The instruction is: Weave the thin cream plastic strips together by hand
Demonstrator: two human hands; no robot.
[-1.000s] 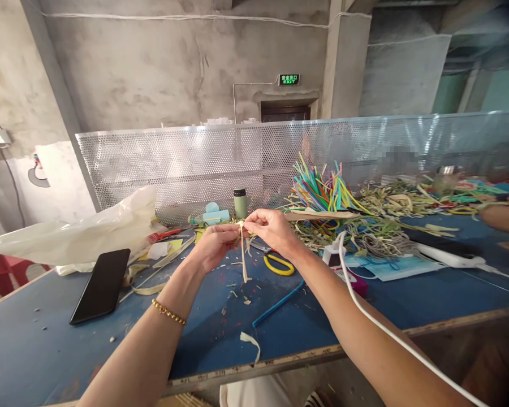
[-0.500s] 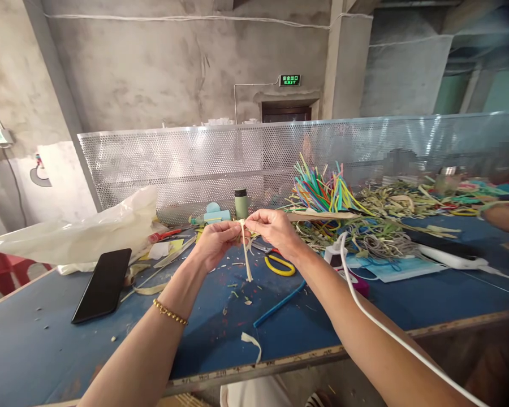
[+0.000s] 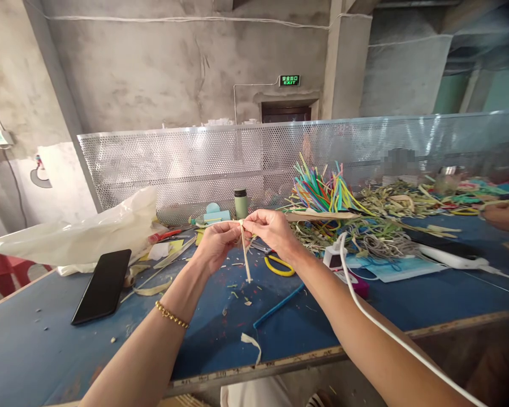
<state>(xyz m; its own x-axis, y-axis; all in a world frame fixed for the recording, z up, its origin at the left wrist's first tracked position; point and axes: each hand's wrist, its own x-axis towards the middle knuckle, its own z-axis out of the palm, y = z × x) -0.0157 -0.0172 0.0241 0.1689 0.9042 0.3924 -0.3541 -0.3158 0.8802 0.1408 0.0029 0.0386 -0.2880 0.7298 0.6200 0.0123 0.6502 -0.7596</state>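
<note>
Swung slightly right since the first frame: the lower end of the pale strip [image 3: 245, 257].
Left hand [image 3: 214, 244], centre frame, pinches tight on its top; the strip hangs down from that grip, long axis nearly upright, both hands about equally near. Right hand [image 3: 272, 230] pinches shut at the same spot. The gripped end is mostly hidden, its shape hard to make out.

2 hands [image 3: 214, 244] pinch pale strip [image 3: 245, 254] | black phone [image 3: 102, 288] left | green bottle [image 3: 241, 207] behind
</note>
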